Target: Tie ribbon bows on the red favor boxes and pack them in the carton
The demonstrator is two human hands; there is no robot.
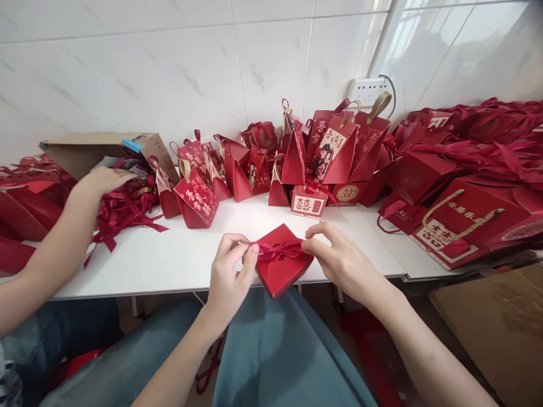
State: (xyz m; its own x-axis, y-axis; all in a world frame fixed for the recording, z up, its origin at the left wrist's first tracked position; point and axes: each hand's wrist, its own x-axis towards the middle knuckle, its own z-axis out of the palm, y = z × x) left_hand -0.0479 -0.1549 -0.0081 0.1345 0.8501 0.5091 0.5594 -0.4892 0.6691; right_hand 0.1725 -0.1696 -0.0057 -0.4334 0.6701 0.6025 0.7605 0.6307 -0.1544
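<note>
In the head view a small red gift box (278, 277) lies at the table's front edge, turned with a corner toward me. A dark red ribbon (280, 250) is tied in a bow across its top. My left hand (232, 270) is closed, thumb and forefinger pinching the ribbon's left loop. From the other side my right hand (339, 254) pinches the ribbon's right loop near the box's right corner. Just behind the box stands a small red box with a white label (309, 202).
A co-worker's arm (63, 243) reaches over a pile of ribbons (123, 212) by an open cardboard box (106, 148) at left. Red gift bags (197, 198) line the white table (169, 265). Larger red boxes (479, 209) crowd the right. A power strip (368, 91) is on the wall.
</note>
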